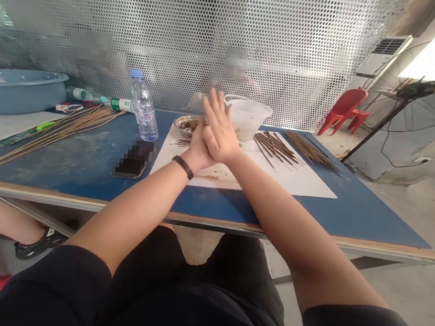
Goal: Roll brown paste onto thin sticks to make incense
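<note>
Brown sticks (277,147) lie right of the hands (221,133) (right over left).

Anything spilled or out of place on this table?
Brown crumbs lie loose on the white board near its front edge, possibly spilled. Toward the back left, a green-labelled bottle lies on its side, while the blue-capped bottle stands.

This looks like a simple workshop. A long blue tabletop (373,219) carries thin brown sticks (275,148) spread on a white sheet (306,182), near a metal bowl (176,125) of brown material. Behind runs a perforated metal screen (179,21); to the right are a large fan (419,90), a red plastic chair (345,106) and bare, concrete-like floor (430,205).
</note>
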The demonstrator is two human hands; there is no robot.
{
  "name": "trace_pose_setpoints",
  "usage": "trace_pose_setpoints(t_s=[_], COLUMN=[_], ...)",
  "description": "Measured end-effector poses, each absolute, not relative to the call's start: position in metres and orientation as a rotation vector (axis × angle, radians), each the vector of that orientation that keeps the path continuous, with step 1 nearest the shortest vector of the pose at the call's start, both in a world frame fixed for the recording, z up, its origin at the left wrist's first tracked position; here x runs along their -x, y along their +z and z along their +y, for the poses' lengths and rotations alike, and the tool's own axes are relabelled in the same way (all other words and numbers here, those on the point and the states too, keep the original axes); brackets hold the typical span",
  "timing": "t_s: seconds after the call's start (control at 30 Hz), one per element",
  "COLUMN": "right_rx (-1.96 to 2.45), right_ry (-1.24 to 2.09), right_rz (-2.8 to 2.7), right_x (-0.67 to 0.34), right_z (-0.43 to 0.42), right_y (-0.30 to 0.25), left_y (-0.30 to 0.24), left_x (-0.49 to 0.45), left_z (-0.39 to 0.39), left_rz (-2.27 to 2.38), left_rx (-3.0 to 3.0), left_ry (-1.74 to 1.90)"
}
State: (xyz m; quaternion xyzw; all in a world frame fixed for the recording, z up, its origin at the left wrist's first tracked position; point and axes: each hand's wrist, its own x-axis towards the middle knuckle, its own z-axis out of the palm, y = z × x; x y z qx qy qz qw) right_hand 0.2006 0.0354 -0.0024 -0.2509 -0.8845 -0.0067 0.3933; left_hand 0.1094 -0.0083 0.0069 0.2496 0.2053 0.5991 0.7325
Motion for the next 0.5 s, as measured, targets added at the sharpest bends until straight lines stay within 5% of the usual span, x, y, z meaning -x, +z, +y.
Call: trace_pose_setpoints(t_s=[0.23,0.5], right_rx=[1.007,1.07], right_ry=[-0.032,0.781], right_rz=[-2.214,-1.822], right_x=[-0.232,-0.242], right_z=[0.089,0.075], right_y=[-0.024,-0.009], left_y=[-0.01,0.005], left_x=[-0.098,-0.07], left_z=[0.021,0.021], left_rz=[0.687,0.979], left_rx=[-0.645,-0.86], left_ry=[1.147,1.316])
